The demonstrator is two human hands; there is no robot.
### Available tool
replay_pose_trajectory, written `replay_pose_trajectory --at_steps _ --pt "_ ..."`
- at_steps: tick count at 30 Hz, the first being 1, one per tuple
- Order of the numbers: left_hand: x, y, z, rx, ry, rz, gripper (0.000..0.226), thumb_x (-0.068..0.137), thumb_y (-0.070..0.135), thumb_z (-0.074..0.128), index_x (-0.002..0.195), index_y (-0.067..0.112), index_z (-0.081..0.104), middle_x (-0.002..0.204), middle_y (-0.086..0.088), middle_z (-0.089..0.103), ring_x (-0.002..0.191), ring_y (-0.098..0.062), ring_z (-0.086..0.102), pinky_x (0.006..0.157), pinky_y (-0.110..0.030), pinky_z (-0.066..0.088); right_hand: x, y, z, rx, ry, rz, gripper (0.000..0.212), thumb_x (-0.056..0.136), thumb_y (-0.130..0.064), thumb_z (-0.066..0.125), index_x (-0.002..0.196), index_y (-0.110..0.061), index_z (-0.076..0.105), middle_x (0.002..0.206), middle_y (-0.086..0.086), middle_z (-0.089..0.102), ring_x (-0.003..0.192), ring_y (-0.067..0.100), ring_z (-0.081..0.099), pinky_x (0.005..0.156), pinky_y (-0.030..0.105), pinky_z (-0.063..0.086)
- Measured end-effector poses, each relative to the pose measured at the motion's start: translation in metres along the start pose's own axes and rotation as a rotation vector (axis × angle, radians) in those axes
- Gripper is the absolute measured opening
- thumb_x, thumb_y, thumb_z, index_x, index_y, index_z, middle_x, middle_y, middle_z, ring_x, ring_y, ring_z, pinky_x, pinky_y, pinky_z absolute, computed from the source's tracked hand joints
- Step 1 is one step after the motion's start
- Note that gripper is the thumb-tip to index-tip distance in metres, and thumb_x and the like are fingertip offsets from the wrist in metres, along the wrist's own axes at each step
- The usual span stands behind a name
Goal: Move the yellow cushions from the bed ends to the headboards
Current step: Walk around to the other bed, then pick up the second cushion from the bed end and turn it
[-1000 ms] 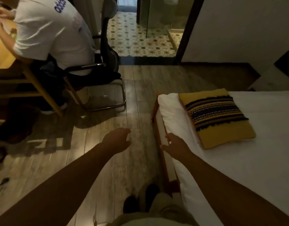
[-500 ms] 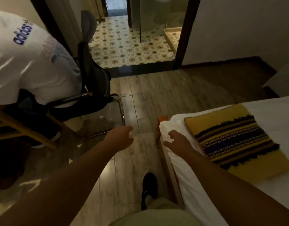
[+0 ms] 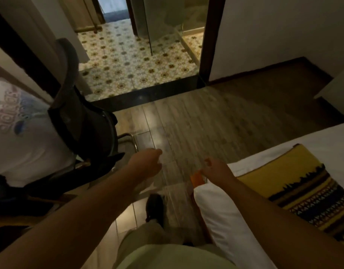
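A yellow cushion (image 3: 295,183) with a dark patterned band lies flat on the white bed (image 3: 221,216) at the right, near the bed's corner. My right hand (image 3: 215,169) hovers over that corner, just left of the cushion, fingers loosely curled and holding nothing. Over the wooden floor, left of the bed, my left hand (image 3: 146,164) is held out with its fingers bent and empty. Neither hand touches the cushion.
A seated person in a white shirt (image 3: 21,136) occupies a black chair (image 3: 80,121) at the left. Ahead, a doorway opens onto a patterned tile floor (image 3: 132,61). An orange bed-frame corner (image 3: 196,179) shows by my right hand. My foot (image 3: 154,206) is on the wooden floor.
The view has moved forward along the bed side, so the cushion now sits lower right. Both hands stay raised and empty, and the seated person has slid further left.
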State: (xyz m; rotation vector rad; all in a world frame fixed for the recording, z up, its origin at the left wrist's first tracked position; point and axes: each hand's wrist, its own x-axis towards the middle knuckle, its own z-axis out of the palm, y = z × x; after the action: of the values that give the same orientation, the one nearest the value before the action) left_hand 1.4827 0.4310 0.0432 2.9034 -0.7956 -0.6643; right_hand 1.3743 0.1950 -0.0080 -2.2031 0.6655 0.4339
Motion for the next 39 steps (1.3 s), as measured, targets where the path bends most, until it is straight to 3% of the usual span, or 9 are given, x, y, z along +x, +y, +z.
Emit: replay_pose_trajectory --at_steps 2,5,10,17,20,26,29,35,39 --pt "0.042 -0.011 -0.014 0.030 -0.025 0.042 0.054 0.092 0.036 0.057 0.143 0.023 0.042 0.133 -0.006 0.058 0.118 -0.025 0.058 0.092 -0.038 0.053 0.030 -0.010 -0.008 0.024 0.007 0.041 0.060 0.086 -0.039 0.069 0.138 -0.013 0.051 0.137 0.010 0.058 0.122 0.026 0.056 0.095 0.035 0.046" --pt "0.110 -0.032 -0.036 0.048 -0.041 0.110 0.055 0.091 0.035 0.057 0.143 0.023 0.043 0.135 -0.006 0.058 0.119 -0.024 0.058 0.094 -0.040 0.053 0.080 -0.026 -0.021 0.083 0.050 0.098 0.057 0.085 -0.038 0.071 0.134 -0.013 0.054 0.132 0.012 0.060 0.106 0.022 0.056 0.085 0.030 0.042" --pt "0.209 -0.050 -0.083 0.037 -0.157 0.215 0.061 0.094 0.039 0.053 0.150 0.023 0.034 0.150 -0.005 0.046 0.135 -0.025 0.047 0.108 -0.040 0.042 0.143 -0.059 -0.043 0.123 0.128 0.242 0.063 0.087 -0.042 0.068 0.138 -0.011 0.050 0.138 0.013 0.055 0.122 0.029 0.054 0.100 0.039 0.045" --pt "0.313 -0.034 -0.138 0.085 -0.210 0.415 0.062 0.095 0.040 0.053 0.151 0.022 0.033 0.151 -0.005 0.044 0.136 -0.026 0.045 0.111 -0.041 0.040 0.186 -0.084 -0.065 0.220 0.215 0.381 0.063 0.085 -0.042 0.068 0.136 -0.010 0.052 0.135 0.012 0.056 0.119 0.028 0.055 0.103 0.040 0.045" --pt "0.351 -0.016 -0.148 0.118 -0.219 0.492 0.061 0.095 0.039 0.054 0.150 0.022 0.035 0.151 -0.004 0.044 0.136 -0.024 0.045 0.112 -0.040 0.039 0.200 -0.079 -0.080 0.243 0.264 0.407 0.056 0.087 -0.039 0.068 0.134 -0.011 0.052 0.133 0.010 0.058 0.105 0.017 0.053 0.088 0.027 0.041" --pt "0.424 0.047 -0.170 0.202 -0.184 0.641 0.056 0.095 0.038 0.053 0.146 0.021 0.040 0.147 -0.006 0.049 0.133 -0.025 0.048 0.108 -0.037 0.039 0.243 -0.065 -0.133 0.296 0.392 0.460 0.052 0.086 -0.042 0.066 0.129 -0.015 0.053 0.123 0.007 0.060 0.100 0.019 0.056 0.082 0.032 0.048" --pt "0.459 0.091 -0.180 0.248 -0.164 0.692 0.054 0.095 0.037 0.053 0.145 0.020 0.041 0.145 -0.005 0.050 0.132 -0.023 0.048 0.107 -0.035 0.039 0.263 -0.047 -0.162 0.381 0.420 0.457 0.050 0.088 -0.039 0.067 0.130 -0.015 0.054 0.122 0.003 0.059 0.096 0.013 0.052 0.076 0.026 0.041" --pt "0.517 0.189 -0.189 0.366 -0.228 0.761 0.056 0.096 0.038 0.051 0.147 0.020 0.038 0.149 -0.006 0.045 0.136 -0.024 0.044 0.110 -0.038 0.039 0.281 0.009 -0.218 0.452 0.468 0.550 0.035 0.091 -0.043 0.060 0.114 -0.016 0.059 0.117 0.009 0.063 0.099 0.023 0.060 0.072 0.023 0.043" --pt "0.535 0.275 -0.182 0.419 -0.280 0.874 0.056 0.096 0.037 0.050 0.147 0.019 0.039 0.149 -0.008 0.045 0.135 -0.027 0.045 0.110 -0.043 0.040 0.266 0.051 -0.246 0.528 0.561 0.613 0.048 0.091 -0.049 0.059 0.126 -0.016 0.055 0.127 0.008 0.061 0.111 0.026 0.059 0.097 0.039 0.050"
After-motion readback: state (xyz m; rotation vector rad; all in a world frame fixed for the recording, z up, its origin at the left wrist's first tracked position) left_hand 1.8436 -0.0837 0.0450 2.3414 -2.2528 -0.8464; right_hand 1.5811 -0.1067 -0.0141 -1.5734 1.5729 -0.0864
